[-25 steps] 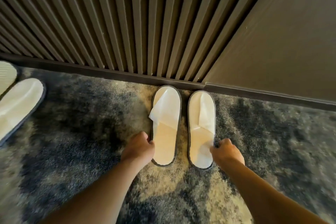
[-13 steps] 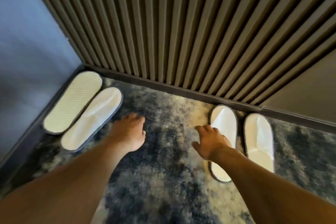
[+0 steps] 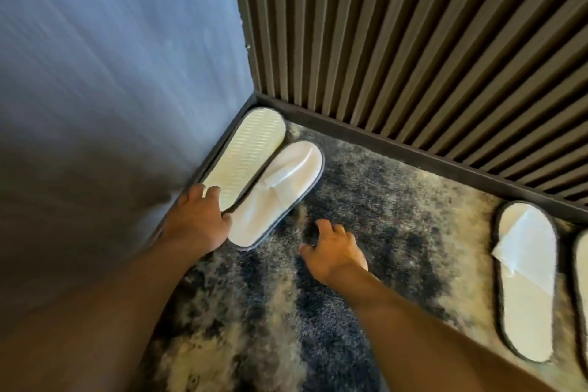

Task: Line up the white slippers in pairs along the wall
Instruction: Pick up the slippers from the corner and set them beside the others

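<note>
Two white slippers lie in the corner. One slipper [image 3: 246, 157] is turned sole up against the blue wall; the other slipper [image 3: 280, 191] lies right side up, overlapping it. My left hand [image 3: 199, 219] rests on the heel ends of these two, fingers spread, not closed around either. My right hand [image 3: 334, 250] hovers over the carpet to their right, fingers apart and holding nothing. A third slipper [image 3: 525, 280] lies toe to the slatted wall at the right, with a sliver of a fourth slipper [image 3: 583, 267] at the frame edge.
A blue-grey wall [image 3: 111, 73] on the left meets a dark slatted wall [image 3: 413, 41] with a dark skirting board [image 3: 413, 153]. The floor is mottled blue and cream carpet [image 3: 381, 207].
The view has swung left from the pair by the slatted wall to the corner. Both hands left that pair; my left hand now touches the corner slippers.
</note>
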